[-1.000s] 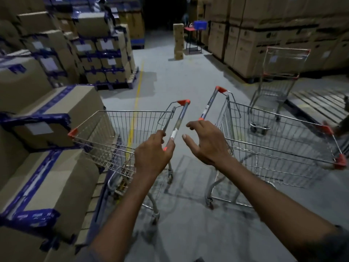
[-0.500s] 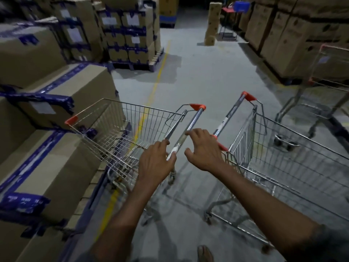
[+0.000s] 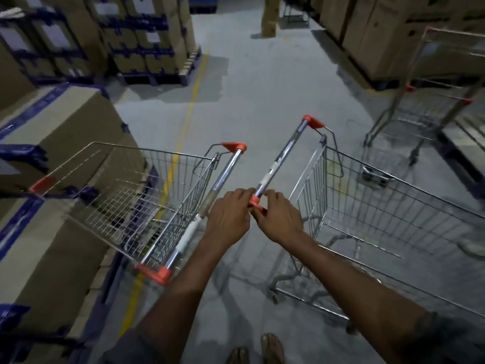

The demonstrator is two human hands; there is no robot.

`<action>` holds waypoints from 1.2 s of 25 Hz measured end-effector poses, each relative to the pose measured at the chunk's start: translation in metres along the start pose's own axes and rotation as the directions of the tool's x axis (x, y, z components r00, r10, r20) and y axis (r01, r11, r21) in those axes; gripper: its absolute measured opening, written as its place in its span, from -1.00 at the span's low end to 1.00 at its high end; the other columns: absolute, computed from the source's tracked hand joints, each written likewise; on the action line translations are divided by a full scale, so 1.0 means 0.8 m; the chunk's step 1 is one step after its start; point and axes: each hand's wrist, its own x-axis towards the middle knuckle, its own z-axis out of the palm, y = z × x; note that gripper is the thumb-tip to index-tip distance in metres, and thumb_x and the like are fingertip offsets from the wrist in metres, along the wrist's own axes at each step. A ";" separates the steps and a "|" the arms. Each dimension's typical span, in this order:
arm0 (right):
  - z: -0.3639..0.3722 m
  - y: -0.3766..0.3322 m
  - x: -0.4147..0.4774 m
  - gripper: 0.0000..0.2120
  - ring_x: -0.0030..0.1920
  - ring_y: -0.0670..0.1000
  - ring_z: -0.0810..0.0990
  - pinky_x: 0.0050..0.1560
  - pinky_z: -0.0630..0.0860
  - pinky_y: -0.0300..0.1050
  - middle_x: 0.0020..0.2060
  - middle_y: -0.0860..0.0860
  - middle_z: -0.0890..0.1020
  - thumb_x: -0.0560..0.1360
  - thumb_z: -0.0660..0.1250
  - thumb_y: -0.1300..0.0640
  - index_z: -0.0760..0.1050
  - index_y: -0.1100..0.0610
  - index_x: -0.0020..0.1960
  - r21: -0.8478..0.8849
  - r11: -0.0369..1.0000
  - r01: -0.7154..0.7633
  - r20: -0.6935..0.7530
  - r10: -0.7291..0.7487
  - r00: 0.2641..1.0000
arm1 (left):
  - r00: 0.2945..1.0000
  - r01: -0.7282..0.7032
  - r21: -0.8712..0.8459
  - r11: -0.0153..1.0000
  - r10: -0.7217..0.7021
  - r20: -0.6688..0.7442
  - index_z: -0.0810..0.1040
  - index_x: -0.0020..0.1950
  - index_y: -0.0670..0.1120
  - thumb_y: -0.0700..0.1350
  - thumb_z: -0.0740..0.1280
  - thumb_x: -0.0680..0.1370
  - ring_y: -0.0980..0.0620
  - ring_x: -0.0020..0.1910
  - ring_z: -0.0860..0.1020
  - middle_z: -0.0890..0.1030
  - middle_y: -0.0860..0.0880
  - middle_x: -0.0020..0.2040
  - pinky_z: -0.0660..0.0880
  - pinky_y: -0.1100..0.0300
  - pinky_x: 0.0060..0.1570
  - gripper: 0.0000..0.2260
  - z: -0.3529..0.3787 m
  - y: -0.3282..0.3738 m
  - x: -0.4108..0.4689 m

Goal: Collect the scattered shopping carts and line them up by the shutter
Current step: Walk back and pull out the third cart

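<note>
I see 2 carts side by side on the floor [image 3: 262,88]. My left hand [image 3: 227,216] grips the left cart [image 3: 126,195] by its handle, fingers curled shut around the bar. My right hand [image 3: 279,219] closes on the near end of the right cart [image 3: 380,222] handle. A 3rd cart [image 3: 430,101] stands apart at far right, near boxes [image 3: 60,122].

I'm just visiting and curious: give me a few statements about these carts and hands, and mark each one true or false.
1. Both hands, left hand and right hand, are at the right cart's handle. True.
2. The left cart is full of boxes. False: its basket is empty.
3. A third cart stands further off on the right. True.
4. The handle end caps are blue. False: they are orange-red.
5. Cardboard boxes sit beside the left cart. True.
</note>
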 end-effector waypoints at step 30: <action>-0.152 0.095 -0.300 -0.03 0.31 0.18 0.55 0.22 0.48 0.08 0.34 0.10 0.56 0.36 0.18 -0.62 0.33 0.07 0.49 -0.286 0.944 -0.164 0.532 0.299 0.792 | 0.781 -0.216 -0.407 0.887 0.407 0.473 0.51 0.40 0.03 -0.28 0.57 0.36 0.11 0.09 0.61 0.64 0.05 0.18 0.58 0.17 0.04 -0.36 -0.006 0.207 -0.126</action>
